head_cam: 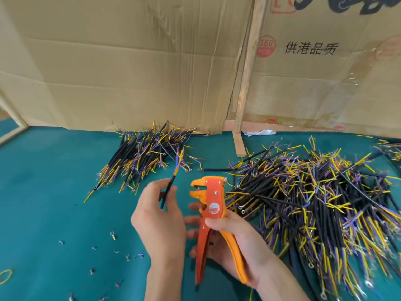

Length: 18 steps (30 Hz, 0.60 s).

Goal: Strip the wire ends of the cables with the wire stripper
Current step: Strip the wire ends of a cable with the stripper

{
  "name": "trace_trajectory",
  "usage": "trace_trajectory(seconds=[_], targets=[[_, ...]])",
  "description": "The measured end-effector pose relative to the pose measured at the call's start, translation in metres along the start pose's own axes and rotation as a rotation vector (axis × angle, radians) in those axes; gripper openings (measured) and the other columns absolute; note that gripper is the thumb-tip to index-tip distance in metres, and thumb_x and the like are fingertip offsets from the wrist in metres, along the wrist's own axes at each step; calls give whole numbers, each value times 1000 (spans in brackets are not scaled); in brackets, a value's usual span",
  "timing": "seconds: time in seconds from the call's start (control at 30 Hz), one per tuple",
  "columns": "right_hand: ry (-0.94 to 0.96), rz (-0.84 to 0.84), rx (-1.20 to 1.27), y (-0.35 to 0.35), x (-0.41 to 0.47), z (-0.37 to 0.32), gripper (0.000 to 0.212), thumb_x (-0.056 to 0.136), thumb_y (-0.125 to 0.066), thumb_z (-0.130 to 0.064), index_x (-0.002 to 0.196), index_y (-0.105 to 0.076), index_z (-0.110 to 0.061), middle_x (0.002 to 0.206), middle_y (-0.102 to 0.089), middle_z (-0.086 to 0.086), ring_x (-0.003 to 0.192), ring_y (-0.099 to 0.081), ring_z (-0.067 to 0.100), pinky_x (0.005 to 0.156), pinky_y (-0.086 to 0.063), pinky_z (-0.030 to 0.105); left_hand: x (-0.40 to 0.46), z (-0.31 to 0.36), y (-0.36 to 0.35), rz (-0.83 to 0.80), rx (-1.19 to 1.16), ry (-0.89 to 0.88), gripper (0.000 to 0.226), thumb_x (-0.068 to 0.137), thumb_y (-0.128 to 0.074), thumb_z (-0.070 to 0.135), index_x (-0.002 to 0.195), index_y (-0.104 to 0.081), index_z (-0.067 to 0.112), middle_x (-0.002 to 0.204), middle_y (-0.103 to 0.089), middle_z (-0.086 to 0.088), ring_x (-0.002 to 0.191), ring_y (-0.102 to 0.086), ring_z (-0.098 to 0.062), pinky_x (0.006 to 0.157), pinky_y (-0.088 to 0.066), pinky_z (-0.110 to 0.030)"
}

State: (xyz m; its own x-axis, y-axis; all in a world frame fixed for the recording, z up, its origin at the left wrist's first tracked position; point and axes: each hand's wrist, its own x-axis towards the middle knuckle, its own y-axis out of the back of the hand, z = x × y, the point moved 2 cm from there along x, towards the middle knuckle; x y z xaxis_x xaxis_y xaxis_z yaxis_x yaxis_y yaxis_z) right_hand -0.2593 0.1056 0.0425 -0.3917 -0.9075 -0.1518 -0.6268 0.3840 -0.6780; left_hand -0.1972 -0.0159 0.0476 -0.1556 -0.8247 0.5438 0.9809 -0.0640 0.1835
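Our left hand [159,216] pinches a cable [171,185] upright, its loose wire ends well above and left of the open-mouthed wire stripper [213,216] gripped in our right hand [236,242].

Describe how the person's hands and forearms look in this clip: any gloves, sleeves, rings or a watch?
Both the left hand and the right hand are bare, with no gloves. No rings, watch or bracelet show on the visible fingers or wrists. Both forearms are uncovered down to the bottom edge of the picture, so no sleeve is in view. The fingernails look short and unpainted.
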Motion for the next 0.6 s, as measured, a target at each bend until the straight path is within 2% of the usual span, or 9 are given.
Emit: trace_trajectory(seconds=[0.03,0.1,0.2,0.27,0.37,0.43,0.5,0.6], targets=[[-5,-1,-1,2,1,1,57,74,-78,-15,127,-65,-2,120,-65,31,94,-66,38,72,-53,46,0,0,0,-17,7,-14,19,86,-72,2,90,-70,20,82,-67,13,76,-62,-5,76,-41,-4],[-8,14,-1,4,3,2,63,71,-79,-15,130,-62,-1,120,-64,33,90,-65,40,71,-54,46,3,0,2,-18,0,-74,23,87,-71,-2,97,-76,19,85,-67,14,77,-60,-4,77,-38,-1],[-5,57,2,5,5,2,69,68,-80,-14,132,-59,0,117,-66,33,85,-66,38,70,-55,46,6,-3,5,-2,57,-142,34,88,-60,-1,113,-76,17,87,-67,6,74,-56,-14,68,-37,-12],[-8,77,1,6,6,1,70,67,-79,-13,132,-58,1,115,-67,34,82,-68,38,68,-56,46,8,-6,7,-27,150,-115,40,85,-54,2,117,-75,16,89,-70,3,77,-52,-23,69,-32,-22],[-18,84,-4,2,7,-1,70,68,-78,-11,133,-55,3,112,-67,34,79,-67,39,67,-57,47,7,-8,2,-148,218,6,39,86,-51,23,115,-76,19,87,-72,0,82,-49,-28,77,-36,-35],[-16,84,3,2,8,-2,70,67,-80,-11,132,-56,4,110,-67,34,77,-66,39,67,-57,48,2,-8,-4,-224,215,32,39,87,-51,35,114,-75,24,89,-71,3,87,-46,-25,79,-32,-33],[-9,84,19,3,8,-2,69,68,-80,-12,132,-58,4,111,-66,35,78,-65,39,68,-57,48,1,-6,-5,-255,195,13,33,88,-53,38,107,-78,27,83,-69,7,84,-49,-25,77,-37,-36],[-1,69,35,3,6,-1,64,71,-80,-11,131,-61,0,117,-65,37,81,-66,39,70,-56,49,2,-7,-4,-239,150,29,21,96,-58,32,97,-78,24,74,-66,8,75,-55,-25,73,-47,-48]])
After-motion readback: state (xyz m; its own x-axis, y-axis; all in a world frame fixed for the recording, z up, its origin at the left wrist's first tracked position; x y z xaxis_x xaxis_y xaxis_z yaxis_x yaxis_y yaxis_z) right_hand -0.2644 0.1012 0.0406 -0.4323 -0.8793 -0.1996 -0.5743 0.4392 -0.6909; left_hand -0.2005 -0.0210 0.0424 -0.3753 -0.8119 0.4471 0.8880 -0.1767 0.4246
